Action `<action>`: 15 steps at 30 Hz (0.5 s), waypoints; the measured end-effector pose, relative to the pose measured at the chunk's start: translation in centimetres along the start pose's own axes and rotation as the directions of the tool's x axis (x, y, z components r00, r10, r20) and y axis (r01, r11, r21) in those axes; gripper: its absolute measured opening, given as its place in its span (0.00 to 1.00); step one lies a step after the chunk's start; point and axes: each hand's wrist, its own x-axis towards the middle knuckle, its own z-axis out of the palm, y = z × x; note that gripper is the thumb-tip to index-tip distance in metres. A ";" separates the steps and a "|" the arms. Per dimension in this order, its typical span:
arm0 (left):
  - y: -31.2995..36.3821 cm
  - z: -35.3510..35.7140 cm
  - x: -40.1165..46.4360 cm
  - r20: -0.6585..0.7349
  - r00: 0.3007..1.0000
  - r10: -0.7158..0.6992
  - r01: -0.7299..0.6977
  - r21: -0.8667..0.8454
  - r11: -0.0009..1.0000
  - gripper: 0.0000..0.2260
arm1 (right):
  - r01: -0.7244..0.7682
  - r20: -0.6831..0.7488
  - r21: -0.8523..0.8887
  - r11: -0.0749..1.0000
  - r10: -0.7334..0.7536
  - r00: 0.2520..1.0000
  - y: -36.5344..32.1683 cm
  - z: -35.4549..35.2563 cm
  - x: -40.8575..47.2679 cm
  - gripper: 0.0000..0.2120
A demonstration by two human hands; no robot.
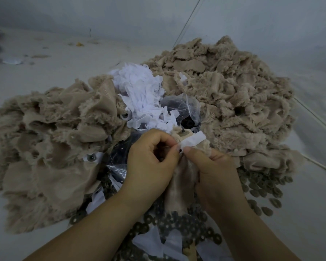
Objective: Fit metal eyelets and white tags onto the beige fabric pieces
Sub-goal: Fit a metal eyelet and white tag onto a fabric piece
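Both hands work over one fabric piece [184, 172], which sits just in front of the tag heap [139, 95]. The left hand [151, 159] and right hand [213, 166] pinch narrowly together on a white tag [193, 139] and a dark eyelet [180, 150] at the piece's top. Risks, as I judge them: the small eyelet may slip from the fingertips into the washers [177, 223] in front of the heap; the tag may sit crooked; pile may hide the hole.

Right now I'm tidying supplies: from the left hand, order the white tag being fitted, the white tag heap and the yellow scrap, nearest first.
From the left hand:
1. White tag, at its fingertips.
2. White tag heap, just beyond.
3. Yellow scrap, far back left.
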 end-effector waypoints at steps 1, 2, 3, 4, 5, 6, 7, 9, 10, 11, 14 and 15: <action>0.0 0.0 0.0 -0.002 1.000 -0.002 0.002 -0.002 1.000 0.02 | -0.008 0.004 0.009 1.000 0.008 1.000 -0.1 0.1 -0.1 0.17; -0.1 0.0 0.0 -0.001 1.000 0.001 -0.001 0.005 1.000 0.02 | -0.014 0.012 0.024 1.000 0.013 1.000 -0.3 0.1 -0.1 0.21; -0.1 0.0 0.0 0.005 1.000 0.010 -0.010 0.016 1.000 0.01 | -0.021 0.015 0.037 0.999 0.020 1.000 -0.4 0.2 -0.1 0.25; -0.1 0.0 0.0 0.011 1.000 0.028 -0.029 0.027 0.999 0.02 | -0.025 0.018 0.044 0.999 0.024 1.000 -0.4 0.2 -0.1 0.27; 0.0 0.0 -0.1 0.015 0.998 0.057 -0.058 0.039 0.998 0.03 | -0.023 0.020 0.051 0.998 0.022 1.000 -0.3 0.1 -0.1 0.25; 0.0 0.1 -0.1 0.018 0.995 0.094 -0.094 0.054 0.994 0.05 | -0.016 0.027 0.055 0.998 0.015 1.000 -0.3 0.0 0.1 0.19; -0.1 0.1 0.0 0.017 0.991 0.132 -0.133 0.074 0.988 0.07 | -0.011 0.032 0.056 0.998 0.010 0.999 -0.2 -0.1 0.2 0.14; -0.1 0.1 0.1 0.013 0.982 0.190 -0.190 0.131 0.973 0.10 | -0.007 0.043 0.047 0.999 0.005 0.999 0.0 -0.2 0.3 0.09; 0.0 0.1 0.1 0.013 0.979 0.202 -0.202 0.153 0.967 0.10 | -0.008 0.052 0.042 0.999 0.006 0.999 0.1 -0.3 0.3 0.08; 0.0 0.0 0.1 0.017 0.979 0.203 -0.203 0.163 0.966 0.10 | -0.009 0.055 0.038 0.999 0.007 0.998 0.1 -0.4 0.3 0.08; 0.2 -0.1 0.0 0.034 0.987 0.157 -0.160 0.143 0.977 0.10 | 0.014 0.027 0.019 1.000 -0.015 1.000 0.1 -0.5 0.5 0.06; 0.2 -0.1 0.0 0.035 0.990 0.134 -0.137 0.124 0.983 0.10 | 0.030 0.013 0.009 1.000 -0.030 0.999 0.0 -0.6 0.5 0.05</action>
